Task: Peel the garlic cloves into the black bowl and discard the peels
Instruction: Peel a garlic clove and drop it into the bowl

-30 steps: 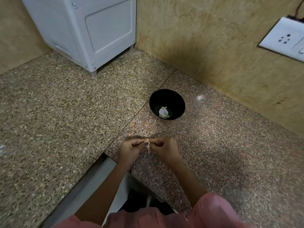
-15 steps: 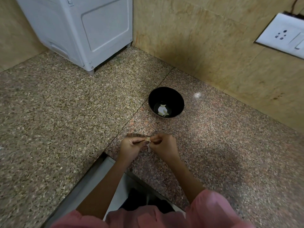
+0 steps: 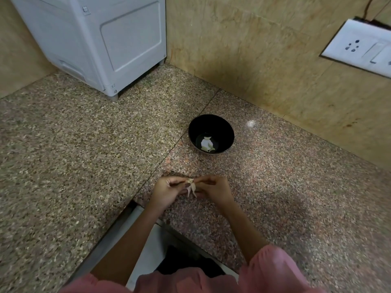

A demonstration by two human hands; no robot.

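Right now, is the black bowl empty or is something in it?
Not empty. The black bowl holds a few pale pieces at its bottom; cloves or peel, cannot tell.

No text, label, brand or number can be read. The white appliance shows only plain panels. The socket plate on the wall shows only its pin holes and a switch, and the bowl is plain black.
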